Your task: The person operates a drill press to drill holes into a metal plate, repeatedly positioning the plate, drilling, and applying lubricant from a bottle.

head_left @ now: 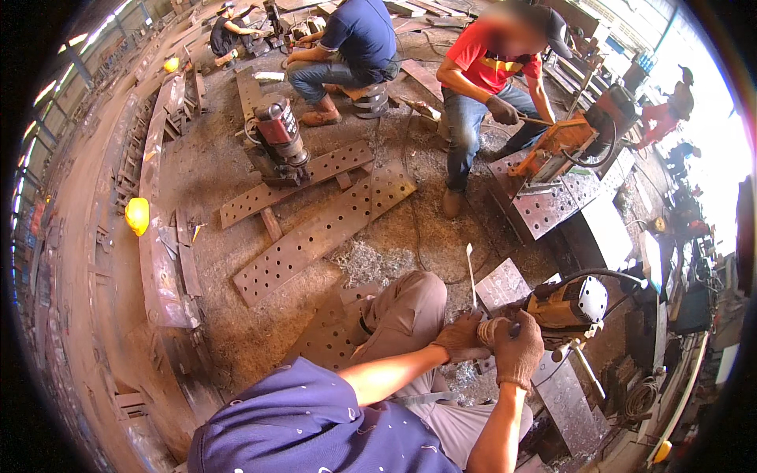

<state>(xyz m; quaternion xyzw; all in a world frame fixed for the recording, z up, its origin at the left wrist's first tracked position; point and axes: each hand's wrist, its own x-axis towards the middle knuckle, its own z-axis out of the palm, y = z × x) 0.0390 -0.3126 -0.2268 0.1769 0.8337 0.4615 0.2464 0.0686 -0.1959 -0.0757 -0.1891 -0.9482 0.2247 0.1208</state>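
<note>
My left hand (pixel 460 337), in a brown work glove, is closed at the lower end of a thin pale rod (pixel 471 272) with a flattened tip, which points up and away. Close to its right, my right hand (pixel 519 351) is also gloved and closed, raised in front of a yellow drilling machine (pixel 564 303). A ribbed, brownish cylinder (pixel 492 333) shows between the two hands. A dark, rounded end sticks out by the right fingers; what that hand grips is mostly hidden. Beneath the machine lies a steel plate (pixel 566 402) with metal shavings about it.
Perforated steel plates (pixel 315 236) lie ahead on the dirty floor, with a red drilling machine (pixel 277 135) on one. A person in red (pixel 501 71) works by an orange machine (pixel 556 146); another in blue (pixel 356 43) sits farther back. Yellow helmets (pixel 137 216) are at the left.
</note>
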